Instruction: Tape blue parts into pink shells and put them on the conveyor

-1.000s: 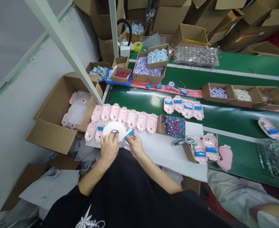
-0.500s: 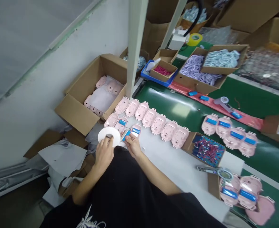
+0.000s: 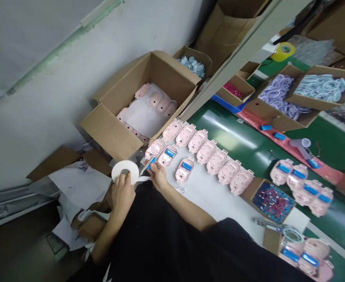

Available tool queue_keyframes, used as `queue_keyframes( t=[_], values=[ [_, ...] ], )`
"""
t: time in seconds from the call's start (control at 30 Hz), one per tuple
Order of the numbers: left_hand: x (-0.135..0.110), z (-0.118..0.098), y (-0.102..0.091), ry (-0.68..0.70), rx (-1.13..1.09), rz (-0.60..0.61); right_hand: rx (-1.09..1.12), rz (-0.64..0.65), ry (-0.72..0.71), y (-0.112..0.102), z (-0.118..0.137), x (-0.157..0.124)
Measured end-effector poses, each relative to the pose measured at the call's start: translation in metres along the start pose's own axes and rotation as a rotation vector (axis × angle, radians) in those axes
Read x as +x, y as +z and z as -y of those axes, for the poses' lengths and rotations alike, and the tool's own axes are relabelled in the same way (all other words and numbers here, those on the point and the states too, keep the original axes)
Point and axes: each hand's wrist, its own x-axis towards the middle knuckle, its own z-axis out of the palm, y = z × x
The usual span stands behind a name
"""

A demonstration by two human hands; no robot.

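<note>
White tape roll (image 3: 124,170) gripped in the left hand (image 3: 122,199), blue pack (image 3: 151,163) pinched in the right hand (image 3: 158,176). View tilted further than before, green tabletop (image 3: 228,137) beside a cardboard box (image 3: 163,74).

No text can be read here. The blue strip (image 3: 187,166) on a pink plastic shell (image 3: 182,174) carries no legible marking, and the same goes for the other strips in view. A small white print (image 3: 108,273) at the bottom edge on the black shirt (image 3: 160,239) is cut off and too small to tell.
</note>
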Motion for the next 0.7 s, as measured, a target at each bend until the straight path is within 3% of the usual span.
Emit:
queue_keyframes(
  t=[0.07,0.13,0.23,0.33,0.43,0.53,0.7],
  values=[
    [-0.008,0.021,0.009,-0.041,0.013,0.046,-0.054,-0.133,-0.145,-0.02,0.014,0.03],
    [-0.019,0.047,0.022,-0.083,0.004,0.074,-0.246,-0.21,-0.259,-0.046,0.033,0.063],
    [-0.028,0.082,0.042,-0.128,-0.029,0.086,-0.78,-0.099,-0.265,-0.074,0.052,0.103],
    [-0.028,0.098,0.056,-0.145,-0.069,0.085,-1.246,0.008,-0.205,-0.075,0.052,0.125],
    [-0.023,0.096,0.064,-0.138,-0.125,0.089,-1.448,-0.007,-0.15,-0.061,0.049,0.138],
    [-0.023,0.09,0.069,-0.121,-0.169,0.103,-1.29,-0.079,-0.117,-0.053,0.052,0.145],
    [-0.023,0.079,0.079,-0.112,-0.258,0.068,-0.551,-0.016,0.079,-0.059,0.059,0.122]
  ],
)
